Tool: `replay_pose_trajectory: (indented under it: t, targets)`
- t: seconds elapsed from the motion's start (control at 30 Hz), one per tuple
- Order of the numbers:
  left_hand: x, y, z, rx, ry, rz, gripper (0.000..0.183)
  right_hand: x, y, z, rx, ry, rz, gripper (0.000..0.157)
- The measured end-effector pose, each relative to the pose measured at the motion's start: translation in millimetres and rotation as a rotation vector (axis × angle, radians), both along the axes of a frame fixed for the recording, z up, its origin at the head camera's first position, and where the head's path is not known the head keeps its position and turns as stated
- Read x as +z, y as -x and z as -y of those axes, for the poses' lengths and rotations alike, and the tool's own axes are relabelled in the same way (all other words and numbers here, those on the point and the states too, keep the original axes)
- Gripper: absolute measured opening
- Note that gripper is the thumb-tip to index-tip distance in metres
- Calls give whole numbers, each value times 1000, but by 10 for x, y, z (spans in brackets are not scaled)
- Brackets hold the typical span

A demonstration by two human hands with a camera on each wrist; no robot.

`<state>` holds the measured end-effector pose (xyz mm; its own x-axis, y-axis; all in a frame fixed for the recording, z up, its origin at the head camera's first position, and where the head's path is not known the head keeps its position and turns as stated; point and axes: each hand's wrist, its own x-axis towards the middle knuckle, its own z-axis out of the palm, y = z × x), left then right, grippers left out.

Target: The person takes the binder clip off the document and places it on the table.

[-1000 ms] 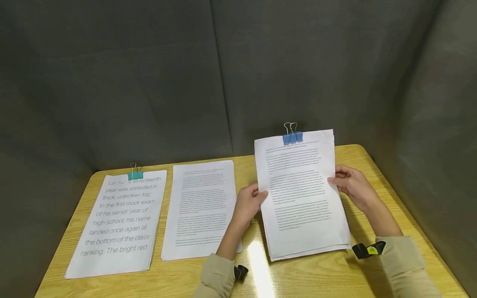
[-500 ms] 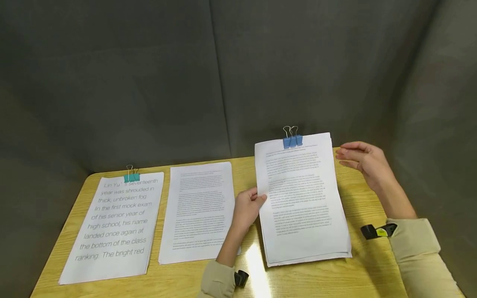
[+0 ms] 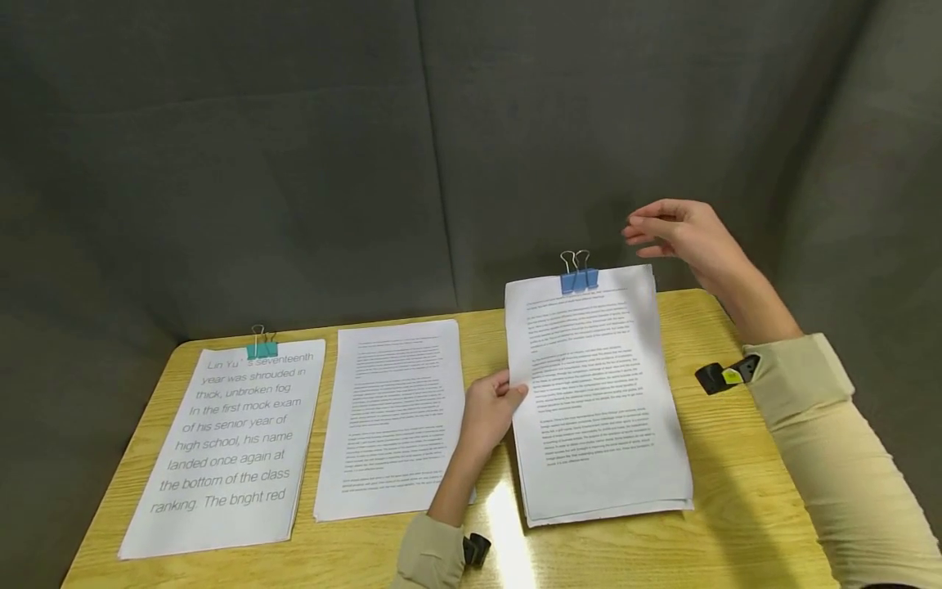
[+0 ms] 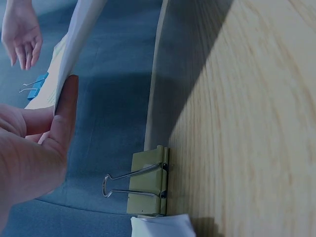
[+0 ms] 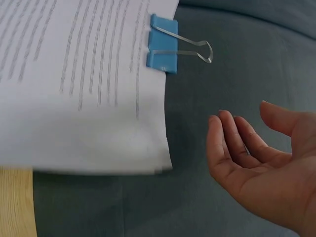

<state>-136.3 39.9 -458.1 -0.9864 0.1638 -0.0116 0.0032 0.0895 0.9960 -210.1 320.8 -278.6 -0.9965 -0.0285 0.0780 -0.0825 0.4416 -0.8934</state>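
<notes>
My left hand (image 3: 487, 413) pinches the left edge of a stack of printed paper (image 3: 596, 483), thumb in front and fingers behind. The stack is held up, tilted, over the right part of the table. A blue binder clip (image 3: 580, 281) grips its top edge, with both wire handles standing up. Off the stack's upper right corner, my right hand (image 3: 688, 233) hangs in the air. Its fingers (image 5: 239, 133) are loosely bent and hold nothing, a short way from the blue clip's handles in the right wrist view.
On the wooden table (image 3: 736, 491), a large-print stack (image 3: 213, 523) with a teal binder clip (image 3: 262, 350) lies at left. Beside it lies an unclipped printed stack (image 3: 397, 409). The left wrist view shows an olive binder clip (image 4: 148, 180) by white paper (image 4: 163, 226). Dark cloth (image 3: 294, 164) stands behind.
My right hand has let go of the stack's right edge and moved up, then left toward the blue clip. My left hand keeps its hold, and the stack has sunk slightly.
</notes>
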Motion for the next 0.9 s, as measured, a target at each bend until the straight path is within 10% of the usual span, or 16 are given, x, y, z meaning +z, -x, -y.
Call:
replay_pose_trajectory:
  t: [0.6,0.9]
  targets:
    - [14,-3,-14,-16,42,-10,27,-142,314,269,297,-97,264,63]
    - [-13,-19,-13,-14,30,-4,27,-183,332,230,322,-86,281,58]
